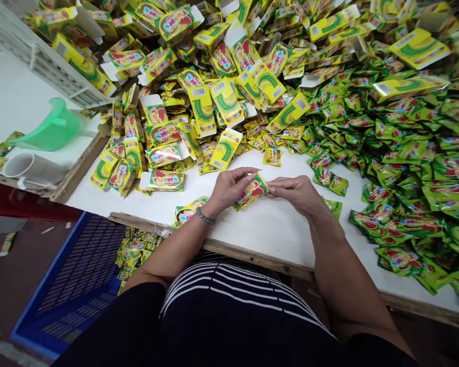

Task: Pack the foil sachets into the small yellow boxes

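Over the white tabletop (252, 232), a small yellow-green carton (252, 193) with a watermelon print is held between both hands. My left hand (232, 186) is wrapped round the carton's left side, thumb on top. At the carton's right end, my right hand (294, 192) pinches with thumb and fingers pressed together; whether a flap or something else is between them is too small to tell. Near my left wrist lies another carton (189, 210). A single yellow sachet (272, 156) is just beyond my hands, and a green sachet (332, 206) lies by my right wrist.
Yellow cartons (225, 102) are heaped across the back, with green sachets (398, 204) piled at the right. At the left stand a white plastic rack (53, 66), a green scoop (53, 127) and a white mug (30, 168). Below the wooden table edge, a blue crate (72, 270) holds more cartons.
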`<state>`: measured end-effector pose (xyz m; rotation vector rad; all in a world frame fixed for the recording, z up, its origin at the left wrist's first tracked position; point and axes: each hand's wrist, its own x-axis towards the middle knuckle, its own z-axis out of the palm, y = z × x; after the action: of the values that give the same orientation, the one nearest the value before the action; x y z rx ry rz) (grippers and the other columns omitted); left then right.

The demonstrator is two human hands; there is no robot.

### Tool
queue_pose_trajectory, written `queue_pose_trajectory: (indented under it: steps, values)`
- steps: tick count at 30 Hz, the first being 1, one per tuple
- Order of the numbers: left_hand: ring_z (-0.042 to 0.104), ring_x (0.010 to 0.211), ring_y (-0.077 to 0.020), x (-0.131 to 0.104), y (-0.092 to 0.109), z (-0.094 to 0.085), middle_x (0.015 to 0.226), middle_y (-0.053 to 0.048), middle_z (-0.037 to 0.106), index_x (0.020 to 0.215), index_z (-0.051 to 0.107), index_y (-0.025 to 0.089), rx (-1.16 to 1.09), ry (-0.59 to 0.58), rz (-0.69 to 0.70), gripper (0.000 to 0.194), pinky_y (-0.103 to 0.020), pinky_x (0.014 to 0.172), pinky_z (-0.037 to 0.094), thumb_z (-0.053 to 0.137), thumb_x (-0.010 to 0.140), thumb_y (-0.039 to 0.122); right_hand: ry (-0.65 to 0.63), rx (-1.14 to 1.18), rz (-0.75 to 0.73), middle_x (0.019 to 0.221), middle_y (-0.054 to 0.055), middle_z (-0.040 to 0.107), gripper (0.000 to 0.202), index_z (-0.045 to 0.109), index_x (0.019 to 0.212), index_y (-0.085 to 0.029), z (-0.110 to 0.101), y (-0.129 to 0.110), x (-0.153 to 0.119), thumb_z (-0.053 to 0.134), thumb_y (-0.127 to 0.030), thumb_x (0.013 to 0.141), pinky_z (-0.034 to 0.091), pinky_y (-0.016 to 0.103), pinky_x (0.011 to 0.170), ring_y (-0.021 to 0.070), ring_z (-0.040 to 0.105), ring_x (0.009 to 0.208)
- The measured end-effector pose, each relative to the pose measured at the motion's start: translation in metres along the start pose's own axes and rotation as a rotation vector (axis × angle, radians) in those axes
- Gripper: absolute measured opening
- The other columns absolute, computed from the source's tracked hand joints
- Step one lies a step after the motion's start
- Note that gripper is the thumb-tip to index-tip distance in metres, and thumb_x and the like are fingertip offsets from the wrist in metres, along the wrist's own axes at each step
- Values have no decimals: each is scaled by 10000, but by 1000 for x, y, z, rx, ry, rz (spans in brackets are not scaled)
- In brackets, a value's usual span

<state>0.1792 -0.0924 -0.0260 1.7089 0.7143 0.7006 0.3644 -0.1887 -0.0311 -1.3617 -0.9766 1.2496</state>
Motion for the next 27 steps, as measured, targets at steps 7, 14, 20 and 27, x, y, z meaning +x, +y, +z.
queue_pose_trajectory:
  steps: [7,14,20,27]
  values:
    - [613,765,-150,3,-4,6,874,-64,719,1009,722,141,-88,141,-8,358,-246,679,472,622,827,432,94,25,-87,908,41,750,257,781,790,-235,14,0,1,729,-475,713,572,360,751,190,672,804]
    - [545,612,-97,5,-9,3,733,-27,665,951,703,122,-313,184,-93,418,-218,572,423,680,763,494,317,-437,-402,979,76,735,247,759,963,-238,47,-8,-5,649,-403,815,529,383,854,217,657,899]
    - [408,475,-64,4,-2,9,571,40,533,1090,633,141,-321,92,-85,522,-209,467,316,678,756,539,321,-474,-440,1167,90,688,404,653,1212,-239,56,-1,1,556,-426,867,473,407,984,231,620,1081]
    - [407,480,-74,10,36,-3,544,48,445,1146,576,163,-129,118,-87,463,-219,490,305,678,802,455,301,-281,-374,1301,71,614,520,507,1365,-283,41,-3,-4,469,-519,903,485,398,949,246,568,1190]
